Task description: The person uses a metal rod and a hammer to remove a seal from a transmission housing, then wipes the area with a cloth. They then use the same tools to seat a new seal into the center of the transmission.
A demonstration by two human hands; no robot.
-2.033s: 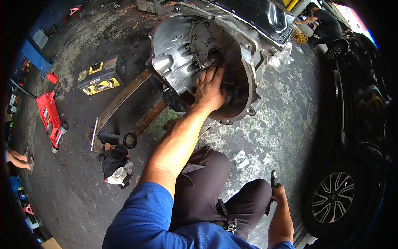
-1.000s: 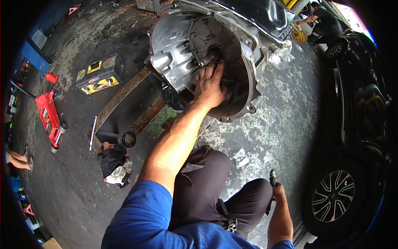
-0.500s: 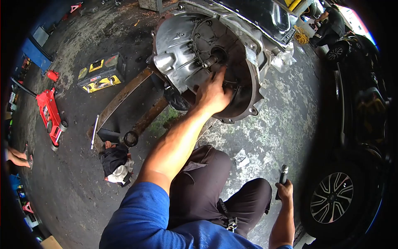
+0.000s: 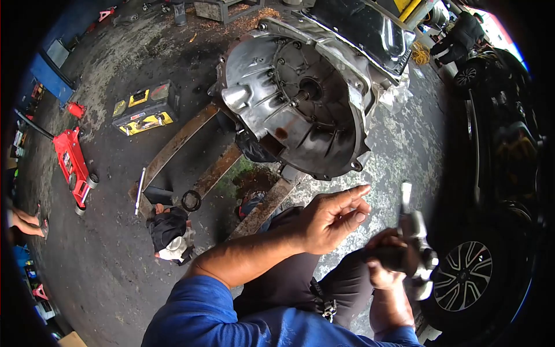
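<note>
My left hand [image 4: 334,220] hovers in front of the gearbox, apart from it. Its index finger points right, the thumb stands off and the other fingers are loosely bent, with nothing held. Closed around the dark handle of an impact wrench [image 4: 417,246] is my right hand [image 4: 386,260]. The wrench is blurred, and a shiny socket [image 4: 406,191] points up from it. Ahead lies the gearbox's open metal bell housing [image 4: 254,104], with the splined input shaft [image 4: 303,95] at its centre. The shaft and inner bolts are in plain sight.
Rusty metal beams [image 4: 179,139] extend beneath the gearbox. To the left are a toolbox [image 4: 144,110], a red floor jack [image 4: 72,168], a long metal bar [image 4: 140,191] and cloths [image 4: 170,234]. A dark car's wheel [image 4: 464,274] stands close on my right. Another person [image 4: 462,34] is at the far right.
My left hand has come out of the bell housing, back towards me. My right hand has lifted the impact wrench up and inward. The view has shifted slightly.
</note>
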